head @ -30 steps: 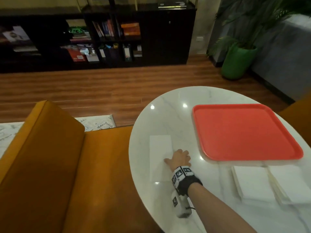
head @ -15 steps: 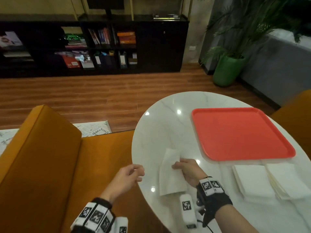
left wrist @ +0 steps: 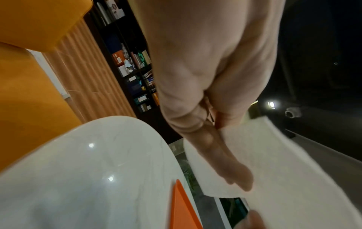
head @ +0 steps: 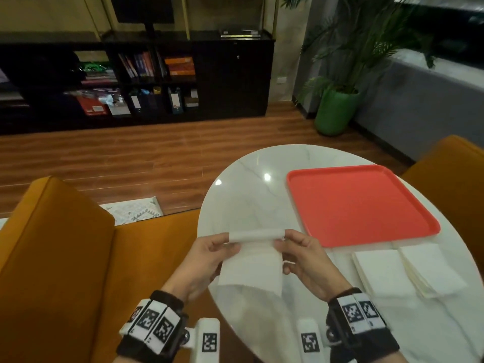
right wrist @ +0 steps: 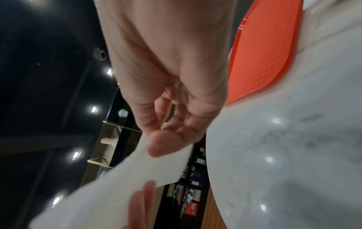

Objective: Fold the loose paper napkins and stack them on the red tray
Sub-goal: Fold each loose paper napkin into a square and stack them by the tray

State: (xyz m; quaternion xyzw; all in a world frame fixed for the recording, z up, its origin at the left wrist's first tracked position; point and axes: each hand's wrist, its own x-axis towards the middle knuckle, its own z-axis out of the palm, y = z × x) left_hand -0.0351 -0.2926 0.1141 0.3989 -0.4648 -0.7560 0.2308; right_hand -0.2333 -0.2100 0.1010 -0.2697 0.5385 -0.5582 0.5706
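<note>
A white paper napkin [head: 252, 263] hangs above the near left edge of the white marble table [head: 251, 189], its top edge curled over. My left hand [head: 209, 251] pinches its upper left corner and my right hand [head: 296, 248] pinches the upper right corner. The left wrist view shows my left fingers [left wrist: 225, 156] lying against the napkin [left wrist: 293, 178]. In the right wrist view my right thumb [right wrist: 166, 144] presses on the napkin [right wrist: 121, 178]. The red tray [head: 358, 205] lies bare on the table to the right. Two stacks of white napkins [head: 382, 273] sit in front of the tray.
An orange sofa [head: 65, 258] runs along the table's left side, and another orange seat [head: 455, 174] stands at the far right. A green plant pot [head: 336, 111] and a dark bookshelf [head: 136, 82] stand across the wooden floor.
My right hand lifted the flat napkin off the table. My left hand came in and took its other corner, and both hands now hold it up.
</note>
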